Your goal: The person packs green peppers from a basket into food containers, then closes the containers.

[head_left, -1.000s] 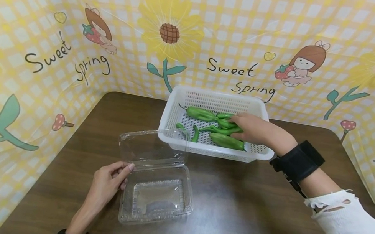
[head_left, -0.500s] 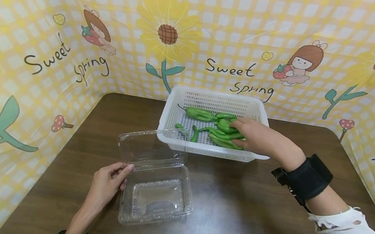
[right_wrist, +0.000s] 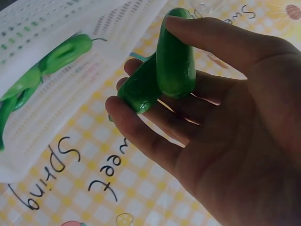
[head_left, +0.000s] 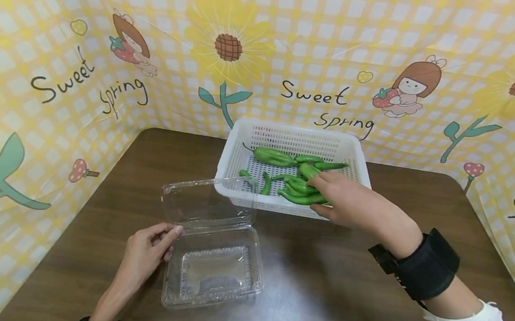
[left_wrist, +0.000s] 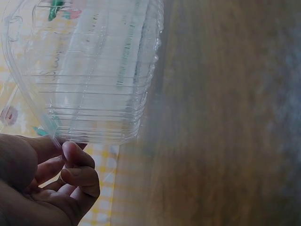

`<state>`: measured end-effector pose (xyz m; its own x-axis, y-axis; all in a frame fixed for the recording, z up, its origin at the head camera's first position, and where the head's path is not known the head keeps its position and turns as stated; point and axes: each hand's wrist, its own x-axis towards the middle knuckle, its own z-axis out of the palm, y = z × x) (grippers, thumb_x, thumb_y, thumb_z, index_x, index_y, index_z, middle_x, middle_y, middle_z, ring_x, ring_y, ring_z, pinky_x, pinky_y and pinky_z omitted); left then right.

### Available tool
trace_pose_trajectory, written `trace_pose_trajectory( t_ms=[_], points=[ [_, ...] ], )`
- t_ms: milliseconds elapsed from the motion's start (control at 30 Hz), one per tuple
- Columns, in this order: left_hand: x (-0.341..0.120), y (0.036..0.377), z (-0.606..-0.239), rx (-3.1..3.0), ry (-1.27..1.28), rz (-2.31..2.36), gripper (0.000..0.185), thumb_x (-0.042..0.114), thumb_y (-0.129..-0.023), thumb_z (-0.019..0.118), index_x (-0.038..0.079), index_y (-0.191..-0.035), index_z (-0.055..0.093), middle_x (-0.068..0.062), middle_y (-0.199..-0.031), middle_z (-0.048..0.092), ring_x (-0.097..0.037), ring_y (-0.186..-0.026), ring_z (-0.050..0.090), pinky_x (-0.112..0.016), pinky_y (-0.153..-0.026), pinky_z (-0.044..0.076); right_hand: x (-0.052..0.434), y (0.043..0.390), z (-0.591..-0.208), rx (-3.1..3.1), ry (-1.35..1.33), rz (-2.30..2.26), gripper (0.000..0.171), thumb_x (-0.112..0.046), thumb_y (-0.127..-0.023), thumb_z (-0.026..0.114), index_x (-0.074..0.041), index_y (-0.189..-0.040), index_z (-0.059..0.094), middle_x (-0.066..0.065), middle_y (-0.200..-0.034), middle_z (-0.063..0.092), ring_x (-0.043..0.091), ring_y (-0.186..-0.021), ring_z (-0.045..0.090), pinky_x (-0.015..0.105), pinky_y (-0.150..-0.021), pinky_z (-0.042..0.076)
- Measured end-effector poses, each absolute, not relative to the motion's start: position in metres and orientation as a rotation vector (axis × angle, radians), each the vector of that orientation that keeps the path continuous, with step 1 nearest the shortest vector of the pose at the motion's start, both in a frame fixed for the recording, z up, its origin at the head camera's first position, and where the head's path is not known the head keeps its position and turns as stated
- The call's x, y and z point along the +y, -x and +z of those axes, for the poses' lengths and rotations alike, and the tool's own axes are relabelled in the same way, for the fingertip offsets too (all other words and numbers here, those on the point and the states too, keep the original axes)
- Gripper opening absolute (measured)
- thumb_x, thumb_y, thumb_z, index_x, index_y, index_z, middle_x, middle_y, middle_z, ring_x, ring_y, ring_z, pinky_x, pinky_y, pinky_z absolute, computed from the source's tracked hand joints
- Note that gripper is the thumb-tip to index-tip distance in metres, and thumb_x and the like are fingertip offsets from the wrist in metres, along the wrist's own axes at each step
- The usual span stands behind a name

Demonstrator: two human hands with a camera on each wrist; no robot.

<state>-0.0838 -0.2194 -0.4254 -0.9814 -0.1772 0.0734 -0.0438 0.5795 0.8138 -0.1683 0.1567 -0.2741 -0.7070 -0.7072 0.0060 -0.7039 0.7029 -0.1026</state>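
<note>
The right hand (head_left: 346,197) has its thumb and fingers curved round peppers: in the right wrist view one pepper (right_wrist: 176,56) stands between thumb tip and fingers, with a second pepper (right_wrist: 138,89) just beside it against the fingertips. Which of those in the head view these two are, I cannot tell for sure.

In the head view the green peppers (head_left: 299,196) nearest this hand lie leftward from the fingers, in the basket (head_left: 279,139), their long axes mostly running left to right along its long side. The right hand is much the nearer to them. Further left of its fingers, and deeper in, a fat pepper (head_left: 274,157) lies lengthwise, its thin stem pointing left, away from the hand.

The left hand (head_left: 147,248) pinches the edge of the clear box (head_left: 216,267) near the hinge. The box base lies just right of these fingers; the raised lid leans beyond them, towards the basket. From the right fingers, the box lies leftward and nearer the body, well apart. Under everything is the table (head_left: 342,297).
</note>
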Motion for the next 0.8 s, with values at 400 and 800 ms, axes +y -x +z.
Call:
trace_pose_trajectory(
  t_ms=[400, 800],
  points=[
    [-0.219, 0.083, -0.425, -2.654, -0.186, -1.37, 0.029, 0.038, -0.096, 0.064, 0.011, -0.096, 0.075, -0.002, -0.06, 0.06, -0.012, -0.049, 0.056, -0.021, -0.049, 0.043, 0.139, 0.146, -0.279, 2.826, 1.234, -0.148, 0.038, -0.018, -0.092, 0.071, 0.0, -0.123, 0.06, 0.012, -0.117, 0.062, 0.022, -0.104, 0.061, 0.039, -0.087, 0.053],
    [-0.219, 0.085, -0.426, -2.648, -0.176, -1.372, 0.028, 0.035, -0.097, 0.065, 0.01, -0.095, 0.075, -0.003, -0.061, 0.06, -0.01, -0.049, 0.056, -0.021, -0.051, 0.046, 0.123, 0.137, -0.288, 2.775, 1.281, -0.139, 0.035, -0.021, -0.092, 0.072, -0.003, -0.12, 0.062, 0.005, -0.109, 0.063, 0.017, -0.098, 0.06, 0.033, -0.082, 0.053]
  ],
)
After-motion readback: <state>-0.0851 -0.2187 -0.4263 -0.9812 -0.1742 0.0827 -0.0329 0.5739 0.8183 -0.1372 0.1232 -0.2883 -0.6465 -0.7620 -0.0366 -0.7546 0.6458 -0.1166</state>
